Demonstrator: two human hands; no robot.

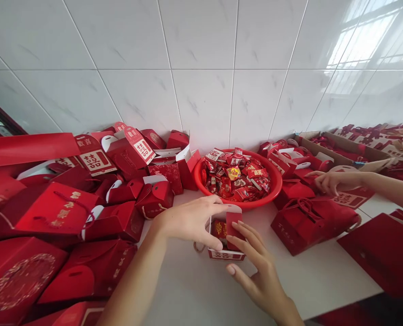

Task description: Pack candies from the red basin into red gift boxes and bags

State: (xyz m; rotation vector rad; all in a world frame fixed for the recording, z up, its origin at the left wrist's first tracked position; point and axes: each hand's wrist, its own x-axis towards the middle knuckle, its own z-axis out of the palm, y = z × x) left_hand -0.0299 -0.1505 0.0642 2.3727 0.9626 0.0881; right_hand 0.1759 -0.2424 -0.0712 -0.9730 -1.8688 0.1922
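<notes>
A small open box (227, 256) sits on the counter (184, 280) between left hand (189, 222) and right hand (257, 253), both with fingers spread, where uneven pressure on its red flap (234, 218) could crease or tip it.

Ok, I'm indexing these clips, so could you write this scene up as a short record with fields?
Left hand: at the small open box, thumb by its front edge
Right hand: touching the box's raised red flap
Bowl: red, heaped with wrapped pieces
Left side: piled red boxes
Right side: another person's hand among boxes
Background: white tiled wall
</notes>
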